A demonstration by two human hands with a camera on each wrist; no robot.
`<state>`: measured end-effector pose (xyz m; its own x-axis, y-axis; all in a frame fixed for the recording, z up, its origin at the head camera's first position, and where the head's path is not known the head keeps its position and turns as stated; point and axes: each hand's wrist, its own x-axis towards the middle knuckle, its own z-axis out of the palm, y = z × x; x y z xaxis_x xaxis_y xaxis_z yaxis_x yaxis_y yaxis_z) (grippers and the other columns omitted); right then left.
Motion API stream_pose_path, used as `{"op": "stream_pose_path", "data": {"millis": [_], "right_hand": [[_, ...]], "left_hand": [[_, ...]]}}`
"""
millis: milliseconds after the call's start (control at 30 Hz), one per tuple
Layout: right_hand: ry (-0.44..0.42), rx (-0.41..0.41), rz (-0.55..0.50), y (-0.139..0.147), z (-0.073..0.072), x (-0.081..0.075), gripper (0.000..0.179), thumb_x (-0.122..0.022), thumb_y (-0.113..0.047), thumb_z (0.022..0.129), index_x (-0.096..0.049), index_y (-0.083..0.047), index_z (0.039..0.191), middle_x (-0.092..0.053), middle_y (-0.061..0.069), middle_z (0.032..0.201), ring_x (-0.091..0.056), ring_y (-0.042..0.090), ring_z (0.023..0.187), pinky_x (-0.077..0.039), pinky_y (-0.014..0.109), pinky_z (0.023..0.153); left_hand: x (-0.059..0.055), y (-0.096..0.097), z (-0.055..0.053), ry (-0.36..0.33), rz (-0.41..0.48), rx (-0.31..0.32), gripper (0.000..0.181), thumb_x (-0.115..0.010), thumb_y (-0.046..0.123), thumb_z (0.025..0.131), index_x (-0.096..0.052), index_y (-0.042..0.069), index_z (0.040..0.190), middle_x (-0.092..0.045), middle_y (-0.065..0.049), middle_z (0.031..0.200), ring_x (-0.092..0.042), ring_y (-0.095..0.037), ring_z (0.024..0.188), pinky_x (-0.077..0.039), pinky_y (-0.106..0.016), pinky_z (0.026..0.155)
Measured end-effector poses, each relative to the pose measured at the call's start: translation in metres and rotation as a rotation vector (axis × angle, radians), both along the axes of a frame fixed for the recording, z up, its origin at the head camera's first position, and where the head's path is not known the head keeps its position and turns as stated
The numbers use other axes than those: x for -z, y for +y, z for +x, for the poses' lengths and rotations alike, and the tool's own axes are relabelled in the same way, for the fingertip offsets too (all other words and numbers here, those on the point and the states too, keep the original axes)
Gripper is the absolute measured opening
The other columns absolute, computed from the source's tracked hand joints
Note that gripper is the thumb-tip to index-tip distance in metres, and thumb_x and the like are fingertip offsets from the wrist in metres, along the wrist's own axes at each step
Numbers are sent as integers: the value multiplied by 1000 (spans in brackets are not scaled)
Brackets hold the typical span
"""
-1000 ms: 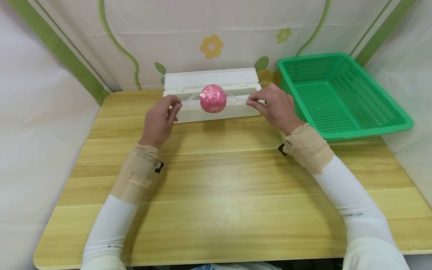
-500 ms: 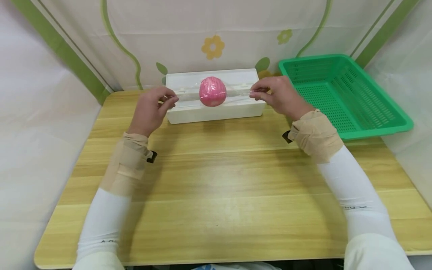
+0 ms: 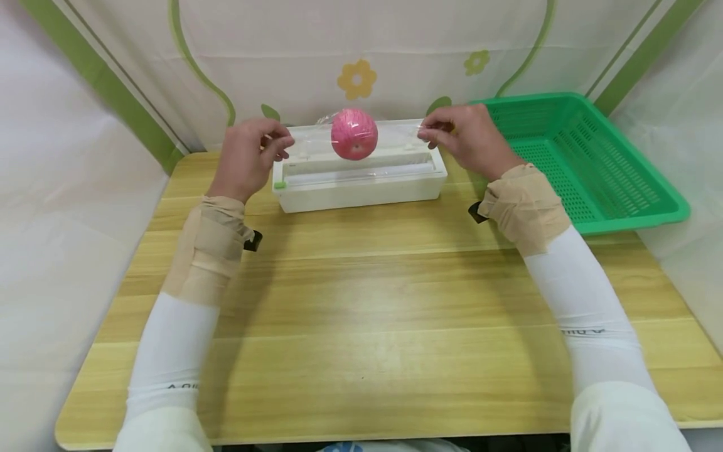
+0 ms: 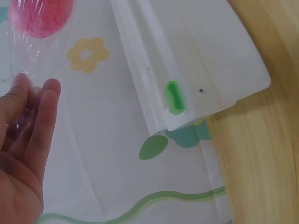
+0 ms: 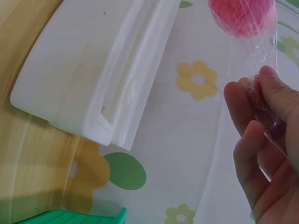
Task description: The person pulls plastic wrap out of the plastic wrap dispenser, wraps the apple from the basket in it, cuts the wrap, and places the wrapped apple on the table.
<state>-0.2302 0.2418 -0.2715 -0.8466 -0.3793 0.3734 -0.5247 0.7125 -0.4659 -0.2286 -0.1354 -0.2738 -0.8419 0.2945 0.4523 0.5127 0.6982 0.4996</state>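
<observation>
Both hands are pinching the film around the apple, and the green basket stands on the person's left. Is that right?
Only the side is wrong: the head view shows the green basket on the right. The left hand and right hand do pinch the film around the apple.

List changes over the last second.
Both hands, left and right, and the film-wrapped pink fruit moved up the head view; the fruit no longer covers the roll. Nothing released. Unchanged: both hands pinch the twisted film, white box open, green basket in place.
</observation>
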Motion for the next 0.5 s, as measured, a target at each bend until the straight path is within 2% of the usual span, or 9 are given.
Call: {"op": "stream_pose_path", "data": {"millis": [133, 267, 367, 500], "right_hand": [[-30, 20, -3, 0, -1, -6, 23, -68, -20, 103, -77, -1, 112, -80, 12, 105, -77, 20, 89, -57, 10, 79], [-57, 27, -21, 0, -1, -12, 23, -68, -22, 103, -77, -2, 111, -80, 11, 104, -73, 10, 83, -58, 12, 78], [-70, 32, -31, 0, -1, -15, 23, -68, -23, 103, -78, -3, 110, -79, 11, 102, -70, 2, 80, -58, 12, 76], [-70, 48, -24, 0, -2, -19, 24, -67, -25, 103, -78, -5, 110, -79, 10, 101, -68, 1, 79, -57, 12, 76]], "left_hand": [[-5, 1, -1, -17, 23, -9, 20, -66, 14, 104, -76, -3, 108, -77, -18, 105, -77, -31, 85, -51, -6, 73], [-9, 2, -2, -16, 41, -30, 22, -66, 16, 104, -77, -3, 109, -77, -18, 105, -77, -31, 86, -52, -7, 72], [-13, 4, -2, -14, 28, -58, 24, -65, 19, 104, -77, -1, 110, -77, -16, 105, -77, -27, 86, -53, -8, 72], [-17, 7, -2, -10, 12, -88, 25, -65, 21, 104, -77, -1, 110, -77, -14, 106, -74, -16, 84, -55, -11, 75]]}}
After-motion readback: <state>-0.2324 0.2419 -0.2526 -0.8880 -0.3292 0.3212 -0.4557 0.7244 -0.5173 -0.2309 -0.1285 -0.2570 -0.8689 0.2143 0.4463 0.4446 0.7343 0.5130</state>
